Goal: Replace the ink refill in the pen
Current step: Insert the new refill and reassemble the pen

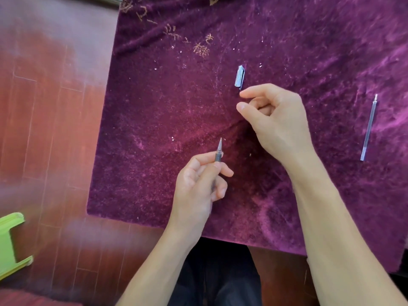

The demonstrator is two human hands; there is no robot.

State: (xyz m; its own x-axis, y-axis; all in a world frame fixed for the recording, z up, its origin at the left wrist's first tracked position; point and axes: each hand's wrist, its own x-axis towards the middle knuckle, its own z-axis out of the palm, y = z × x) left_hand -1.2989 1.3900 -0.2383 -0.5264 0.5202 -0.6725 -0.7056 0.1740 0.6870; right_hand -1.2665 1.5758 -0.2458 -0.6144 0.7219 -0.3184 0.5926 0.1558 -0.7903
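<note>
My left hand (pixel 198 184) grips a pen (pixel 218 152) by its grey grip, with the metal tip pointing away from me; most of the barrel is hidden in the fist. My right hand (pixel 273 115) hovers over the purple cloth with thumb and forefinger apart and nothing between them. The clear pen cap (pixel 240 76) lies on the cloth just beyond the right hand's fingertips. A thin clear ink refill (pixel 369 129) lies alone at the far right of the cloth.
A purple velvet cloth (pixel 165 96) covers the table, with gold embroidery at its far edge. Red-brown wooden flooring (pixel 48 129) shows on the left. A light green plastic object (pixel 11 244) stands at the lower left. My dark trousers show below the table edge.
</note>
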